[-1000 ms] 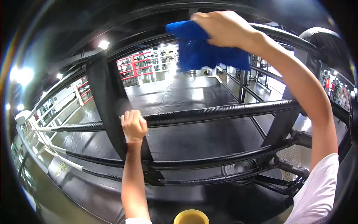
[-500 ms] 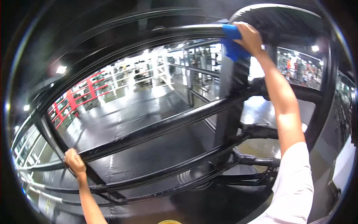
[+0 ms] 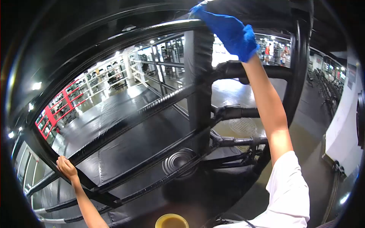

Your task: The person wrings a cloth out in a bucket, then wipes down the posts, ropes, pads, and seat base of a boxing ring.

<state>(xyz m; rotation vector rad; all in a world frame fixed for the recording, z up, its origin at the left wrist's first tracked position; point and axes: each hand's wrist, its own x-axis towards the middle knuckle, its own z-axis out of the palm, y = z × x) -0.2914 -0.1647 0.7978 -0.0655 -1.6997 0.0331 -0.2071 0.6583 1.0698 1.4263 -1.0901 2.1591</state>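
A blue cloth (image 3: 232, 32) covers my right hand and hides its fingers; it reaches up to the top padded rope (image 3: 178, 24) of a boxing ring, near the black padded corner post (image 3: 199, 83). The cloth bunches at my wrist, and its far end lies against the rope. At the lower left, my left hand (image 3: 67, 168) is closed around a black upright strap (image 3: 43, 146), where it crosses a lower padded rope (image 3: 114, 135). Its fingers curl over the strap's edge.
A yellow-rimmed round container (image 3: 172, 221) stands at the bottom centre. Below the ropes is a ringed round black object (image 3: 178, 162). Beyond lie the black ring floor (image 3: 125, 110) and a red corner post (image 3: 49, 116). People (image 3: 268, 53) stand far off to the right.
The view has turned right. My right hand has shifted left along the top rope, and the cloth now covers it instead of hanging below it. My left hand keeps its hold.
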